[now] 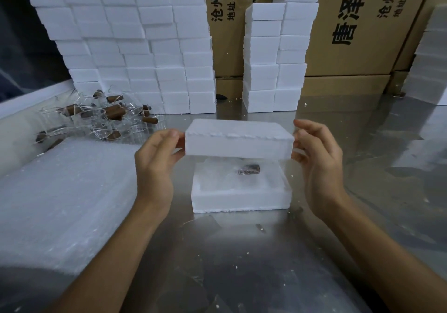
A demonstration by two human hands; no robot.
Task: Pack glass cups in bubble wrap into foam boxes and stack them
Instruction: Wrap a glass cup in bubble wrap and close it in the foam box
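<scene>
White foam lid (239,140), a flat rectangular slab, hangs in the air right over the open white foam box (238,199) on the steel table (326,252). The left hand (154,160) pinches its left end and the right hand (316,153) grips its right end. Inside the box lies a bubble-wrapped glass cup (242,177), only its brown cork clearly made out, its top edge hidden by the lid. Loose clear glass cups with brown corks (104,119) lie heaped far left, stacked white foam boxes (145,53) behind. Brown cardboard cartons (358,34) read "唐泽" and "沧州", the rest cut off.
</scene>
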